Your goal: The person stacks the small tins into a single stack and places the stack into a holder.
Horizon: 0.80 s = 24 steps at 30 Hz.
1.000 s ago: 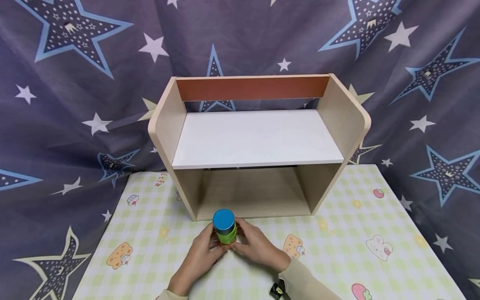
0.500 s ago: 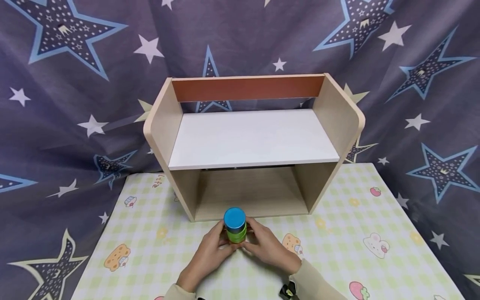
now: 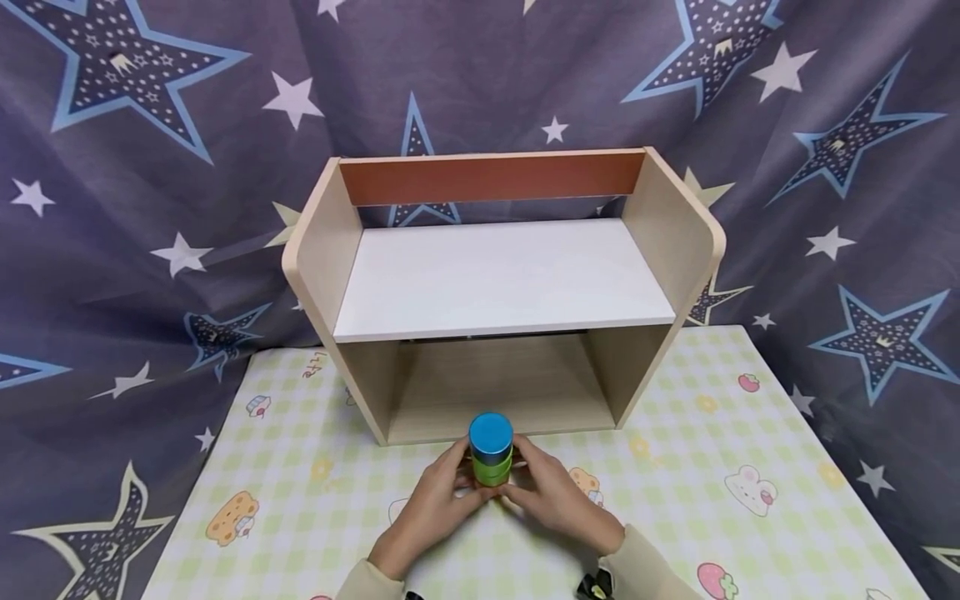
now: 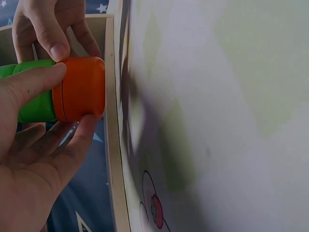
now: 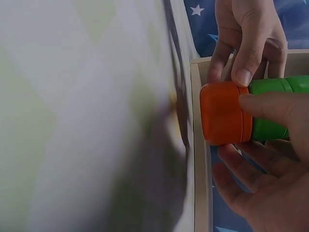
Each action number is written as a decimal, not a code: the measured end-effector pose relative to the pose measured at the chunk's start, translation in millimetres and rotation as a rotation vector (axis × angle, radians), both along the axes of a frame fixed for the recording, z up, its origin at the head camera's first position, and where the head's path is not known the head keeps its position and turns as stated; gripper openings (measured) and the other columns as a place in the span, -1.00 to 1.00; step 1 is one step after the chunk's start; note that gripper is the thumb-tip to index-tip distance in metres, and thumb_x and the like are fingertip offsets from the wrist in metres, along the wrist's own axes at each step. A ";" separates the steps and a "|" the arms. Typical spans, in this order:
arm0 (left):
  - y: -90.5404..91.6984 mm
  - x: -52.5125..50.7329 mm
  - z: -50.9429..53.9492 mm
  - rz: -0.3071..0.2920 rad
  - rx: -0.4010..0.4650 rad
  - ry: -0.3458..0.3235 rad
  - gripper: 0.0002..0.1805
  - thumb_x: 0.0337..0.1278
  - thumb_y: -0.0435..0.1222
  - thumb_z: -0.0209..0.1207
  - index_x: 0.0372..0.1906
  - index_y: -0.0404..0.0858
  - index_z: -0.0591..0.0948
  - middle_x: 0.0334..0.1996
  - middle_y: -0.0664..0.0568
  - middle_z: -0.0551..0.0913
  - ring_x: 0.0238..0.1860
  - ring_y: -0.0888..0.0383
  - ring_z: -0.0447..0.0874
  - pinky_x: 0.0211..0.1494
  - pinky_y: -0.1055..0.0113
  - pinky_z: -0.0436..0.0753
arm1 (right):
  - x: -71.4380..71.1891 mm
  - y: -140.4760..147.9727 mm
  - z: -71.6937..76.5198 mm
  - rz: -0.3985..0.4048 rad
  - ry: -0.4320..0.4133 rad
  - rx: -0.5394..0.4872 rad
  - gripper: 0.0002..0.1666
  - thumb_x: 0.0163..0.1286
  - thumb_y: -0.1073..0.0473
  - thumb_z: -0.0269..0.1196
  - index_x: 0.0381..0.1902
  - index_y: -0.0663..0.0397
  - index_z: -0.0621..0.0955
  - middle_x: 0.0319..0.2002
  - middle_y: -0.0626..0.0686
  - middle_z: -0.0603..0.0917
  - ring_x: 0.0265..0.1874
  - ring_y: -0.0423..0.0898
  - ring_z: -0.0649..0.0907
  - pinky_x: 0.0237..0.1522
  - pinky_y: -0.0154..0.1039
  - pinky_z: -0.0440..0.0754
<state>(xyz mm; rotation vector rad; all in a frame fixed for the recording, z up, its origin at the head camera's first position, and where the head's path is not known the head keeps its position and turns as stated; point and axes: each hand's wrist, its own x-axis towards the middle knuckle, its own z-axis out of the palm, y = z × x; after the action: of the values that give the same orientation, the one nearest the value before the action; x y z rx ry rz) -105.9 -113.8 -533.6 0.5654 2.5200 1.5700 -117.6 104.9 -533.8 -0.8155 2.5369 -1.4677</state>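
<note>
A short upright cylinder [image 3: 492,448] has a blue top, a green middle and an orange base. My left hand [image 3: 438,493] holds it from the left, thumb on the near side and fingers curled behind. From the right, my right hand [image 3: 558,493] grips it the same way, the two thumbs nearly meeting low on it. In the left wrist view, the orange base [image 4: 83,89] shows a seam against the green part, with a thumb over it. In the right wrist view, fingertips touch the underside of the orange base [image 5: 223,113]. The cylinder stands just above or on the tablecloth; I cannot tell which.
Close beyond the hands stands a two-tier wooden shelf [image 3: 504,275] with a white upper board and a brown back rail. A green checked tablecloth [image 3: 675,467] with cartoon prints covers the table. A dark star-patterned curtain [image 3: 480,75] hangs behind.
Both hands have moved to the right together with the cylinder, along the front of the shelf. Their hold looks the same. The head view has shifted slightly.
</note>
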 end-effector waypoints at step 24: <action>9.7 -11.7 19.7 -0.026 -0.022 0.056 -0.13 0.14 -0.12 0.44 0.50 -0.02 0.26 0.22 0.07 0.52 0.13 0.15 0.60 0.09 0.37 0.64 | -4.8 14.7 19.5 -0.018 0.118 -0.004 -0.21 0.30 0.24 0.44 0.40 0.06 0.34 0.15 0.02 0.59 0.06 -0.02 0.63 0.00 -0.07 0.69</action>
<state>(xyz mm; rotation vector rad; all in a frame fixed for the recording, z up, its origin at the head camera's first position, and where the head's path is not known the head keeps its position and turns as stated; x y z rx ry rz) -117.6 -104.1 -514.0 0.6451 2.5562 1.5364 -122.4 119.7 -514.3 -0.9086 2.6326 -1.4729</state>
